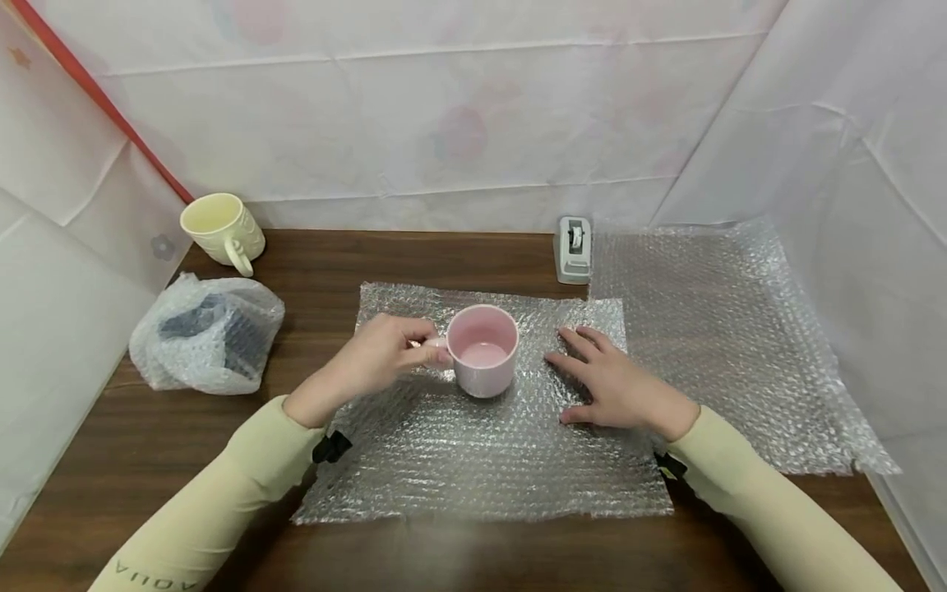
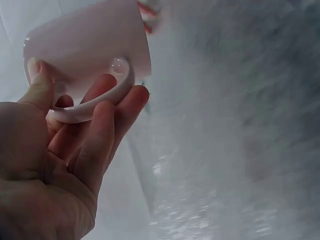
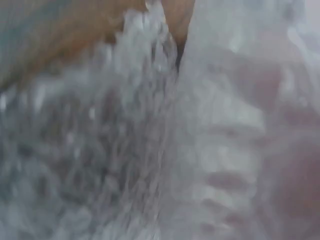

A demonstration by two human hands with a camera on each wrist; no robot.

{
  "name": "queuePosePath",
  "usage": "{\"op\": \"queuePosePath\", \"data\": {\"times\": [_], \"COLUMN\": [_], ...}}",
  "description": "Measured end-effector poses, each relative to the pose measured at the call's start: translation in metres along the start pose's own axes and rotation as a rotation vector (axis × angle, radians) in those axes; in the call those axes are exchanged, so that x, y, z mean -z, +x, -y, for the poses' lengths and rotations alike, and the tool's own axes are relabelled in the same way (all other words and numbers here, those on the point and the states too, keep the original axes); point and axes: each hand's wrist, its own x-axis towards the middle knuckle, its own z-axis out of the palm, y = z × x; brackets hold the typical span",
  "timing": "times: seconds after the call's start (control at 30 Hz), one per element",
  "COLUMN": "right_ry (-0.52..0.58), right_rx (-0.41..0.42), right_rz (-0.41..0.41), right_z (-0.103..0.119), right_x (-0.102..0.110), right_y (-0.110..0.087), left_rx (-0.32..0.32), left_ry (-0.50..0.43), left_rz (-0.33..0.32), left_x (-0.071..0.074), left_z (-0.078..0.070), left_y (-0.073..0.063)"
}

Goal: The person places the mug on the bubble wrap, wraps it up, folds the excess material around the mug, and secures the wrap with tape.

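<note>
A pink mug (image 1: 482,380) is upright over the middle of a bubble wrap sheet (image 1: 459,469) in the head view, its open top facing up. My left hand (image 1: 373,353) grips it by the handle from the left. Close up in the left wrist view, fingers pass around the handle (image 2: 102,100) and the thumb lies against the side of the mug (image 2: 90,42). To the right of the mug, my right hand (image 1: 614,382) lies with spread fingers over the sheet, holding nothing. The right wrist view is blurred, with bubble wrap (image 3: 100,150) filling its left part.
Another bubble wrap sheet (image 1: 725,345) covers the right side of the brown table (image 1: 325,255). A tape dispenser (image 1: 574,255) stands at the back. At the far left are a pale yellow mug (image 1: 222,234) and a bubble-wrapped bundle (image 1: 210,337). White cloth (image 1: 444,123) hangs behind.
</note>
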Motion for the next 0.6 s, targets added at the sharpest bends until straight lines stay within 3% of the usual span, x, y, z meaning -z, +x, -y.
{"op": "queuePosePath", "data": {"times": [0.23,0.37,0.6], "right_ry": [0.028,0.088,0.125], "right_rx": [0.013,-0.007,-0.254], "right_rz": [-0.026,-0.11,-0.315], "right_z": [-0.009,-0.018,-0.034], "right_x": [0.003,0.009,0.025], "right_y": [0.001,-0.003,-0.014], "left_rx": [-0.005,0.0,0.005], "left_ry": [0.008,0.014,-0.016], "left_rz": [0.027,0.026,0.076], "left_x": [-0.024,-0.029,-0.025], "left_z": [0.006,0.008,0.01], "left_y": [-0.01,-0.012,-0.011]}}
